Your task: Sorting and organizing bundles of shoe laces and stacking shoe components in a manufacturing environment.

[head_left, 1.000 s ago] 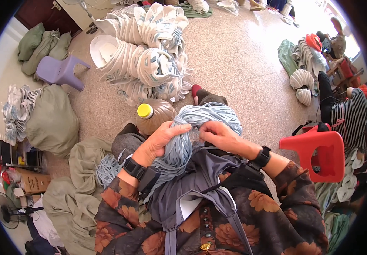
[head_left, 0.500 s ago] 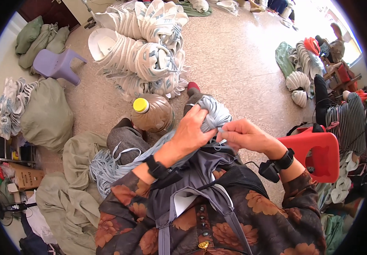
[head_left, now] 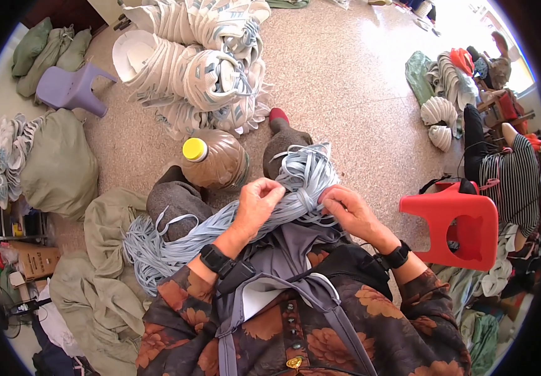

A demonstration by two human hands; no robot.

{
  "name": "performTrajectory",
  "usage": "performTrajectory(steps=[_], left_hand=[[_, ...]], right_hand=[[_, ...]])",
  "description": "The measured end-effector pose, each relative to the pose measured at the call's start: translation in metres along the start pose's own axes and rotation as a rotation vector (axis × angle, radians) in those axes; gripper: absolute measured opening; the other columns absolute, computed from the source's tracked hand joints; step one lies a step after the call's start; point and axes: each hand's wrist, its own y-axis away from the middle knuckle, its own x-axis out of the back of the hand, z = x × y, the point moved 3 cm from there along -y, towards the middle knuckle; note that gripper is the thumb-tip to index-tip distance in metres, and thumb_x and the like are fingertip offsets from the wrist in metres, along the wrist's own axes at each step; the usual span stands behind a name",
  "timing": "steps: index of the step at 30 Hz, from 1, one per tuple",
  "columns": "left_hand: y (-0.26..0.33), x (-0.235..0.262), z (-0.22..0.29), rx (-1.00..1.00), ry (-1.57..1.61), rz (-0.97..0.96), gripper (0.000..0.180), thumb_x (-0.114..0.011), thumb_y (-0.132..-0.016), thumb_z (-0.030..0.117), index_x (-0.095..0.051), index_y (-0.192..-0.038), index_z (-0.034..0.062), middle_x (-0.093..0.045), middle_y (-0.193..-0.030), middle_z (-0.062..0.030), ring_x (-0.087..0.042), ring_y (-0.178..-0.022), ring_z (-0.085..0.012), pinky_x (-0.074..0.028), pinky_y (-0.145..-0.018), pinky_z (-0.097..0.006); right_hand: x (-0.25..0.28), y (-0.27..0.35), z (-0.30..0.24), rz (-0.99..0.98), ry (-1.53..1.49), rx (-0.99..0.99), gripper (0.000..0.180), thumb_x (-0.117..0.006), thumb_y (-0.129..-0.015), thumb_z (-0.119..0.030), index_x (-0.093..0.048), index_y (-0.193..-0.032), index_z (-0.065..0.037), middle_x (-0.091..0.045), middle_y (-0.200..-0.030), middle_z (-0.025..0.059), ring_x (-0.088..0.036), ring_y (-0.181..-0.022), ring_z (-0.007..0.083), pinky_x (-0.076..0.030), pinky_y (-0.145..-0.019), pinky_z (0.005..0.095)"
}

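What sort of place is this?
Probably a small shoe-making workroom, though I can't be certain. Stacks of white shoe uppers stand on the speckled floor, with a long bundle of pale blue laces and a bulging green sack nearby.

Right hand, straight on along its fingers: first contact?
The gathered end of the pale blue cord bundle, just up-left of the right hand's fingertips. Depth is unclear from this one view; the fingertips may already be touching it.
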Motion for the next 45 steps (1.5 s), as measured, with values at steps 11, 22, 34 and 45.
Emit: performTrajectory(steps=[11,22,34,45], left_hand=[[-0.018,-0.008,-0.005,0.092,-0.452,-0.145,0.026,-0.068,-0.086,0.021,-0.071,-0.085,-0.0044,-0.064,-0.067,-0.0004,-0.052,-0.064,-0.0066,-0.044,-0.059,-0.027],[-0.004,-0.012,-0.019,-0.112,-0.21,0.138,0.013,-0.067,-0.084,0.01,-0.07,-0.084,-0.002,-0.066,-0.073,-0.002,-0.054,-0.067,-0.0064,-0.044,-0.06,-0.026],[0.03,-0.033,0.084,-0.198,0.14,-0.252,0.016,-0.057,-0.094,0.007,-0.066,-0.102,-0.0028,-0.068,-0.09,-0.0057,-0.062,-0.084,-0.0116,-0.049,-0.08,-0.026],[0.036,-0.065,0.068,-0.533,-0.548,-0.374,0.015,-0.058,-0.092,0.01,-0.067,-0.094,-0.0021,-0.068,-0.078,-0.0115,-0.064,-0.072,-0.0186,-0.048,-0.065,-0.031]], right_hand=[[0.007,0.0,-0.008,-0.001,0.114,-0.009,0.015,-0.056,-0.093,-0.014,-0.061,-0.09,0.001,-0.059,-0.084,0.0127,-0.059,-0.077,0.0256,-0.047,-0.07,0.0337],[0.009,0.001,-0.025,-0.038,0.256,0.021,0.025,-0.059,-0.092,-0.022,-0.058,-0.083,0.001,-0.056,-0.073,0.0196,-0.056,-0.066,0.0348,-0.045,-0.061,0.0412],[0.036,0.005,-0.083,-0.285,-0.551,-0.204,0.033,-0.051,-0.1,-0.03,-0.059,-0.082,-0.004,-0.058,-0.075,-0.0012,-0.056,-0.068,0.008,-0.046,-0.061,0.0233],[0.028,-0.016,-0.171,-0.098,-0.459,0.215,0.02,-0.053,-0.1,-0.015,-0.062,-0.108,0.0,-0.062,-0.095,0.0033,-0.058,-0.082,0.0097,-0.048,-0.071,0.0247]])
